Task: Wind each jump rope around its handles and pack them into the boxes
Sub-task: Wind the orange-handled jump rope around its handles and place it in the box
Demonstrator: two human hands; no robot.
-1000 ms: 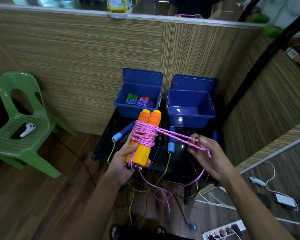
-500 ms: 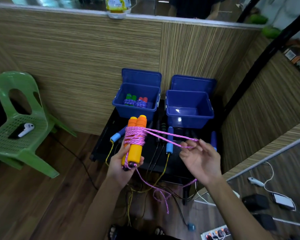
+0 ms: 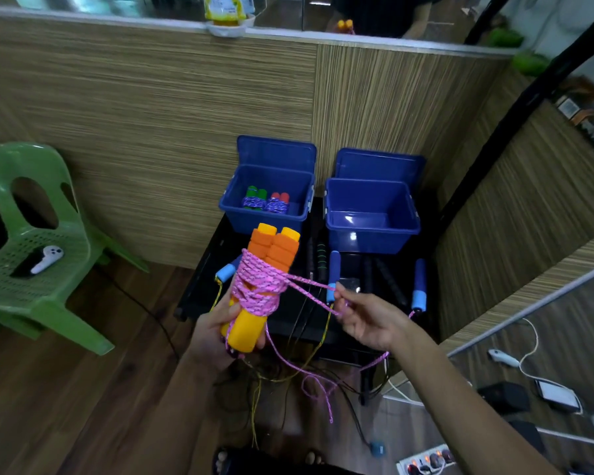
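My left hand (image 3: 216, 329) grips a pair of orange jump rope handles (image 3: 266, 269) upright, side by side, above the black table's front edge. Pink rope (image 3: 259, 286) is wound in many turns round their middle. A taut strand runs right to my right hand (image 3: 367, 318), which pinches it; the loose rest hangs in a loop toward the floor. Behind stand two open blue boxes: the left box (image 3: 264, 221) holds two wound ropes, with green and red handles, the right box (image 3: 371, 231) shows only its bare floor.
Other ropes with blue, black and green-striped handles (image 3: 333, 269) lie on the black table (image 3: 199, 293), cords trailing off its front. A green plastic chair (image 3: 31, 255) with a white controller stands left. Wood-grain walls close the back and right. Cables and a power strip lie on the floor.
The handles have tilted and moved right and nearer the camera. My right hand has drawn in closer to them, shortening the taut strand, and now pinches the rope instead of holding it over spread fingers.
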